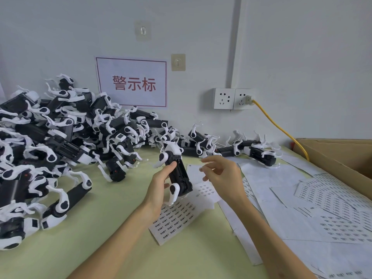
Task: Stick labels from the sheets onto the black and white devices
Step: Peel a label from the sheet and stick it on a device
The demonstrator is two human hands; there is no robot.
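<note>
Head view: left hand (161,188) raised above table (100,228), forearm entering from lower left. Thumb and fingers wrapped around black body of device (179,174); device held nearly upright, a little tilted, white part on top. Right hand (223,174) just beside device on right, apart from it, fingers loosely bent, thumb and forefinger tips close together; if label is pinched there, cannot tell. Label sheet (175,218) flat on table under hands. Pile of devices (60,127) at left, other sheets (322,208) at right
</note>
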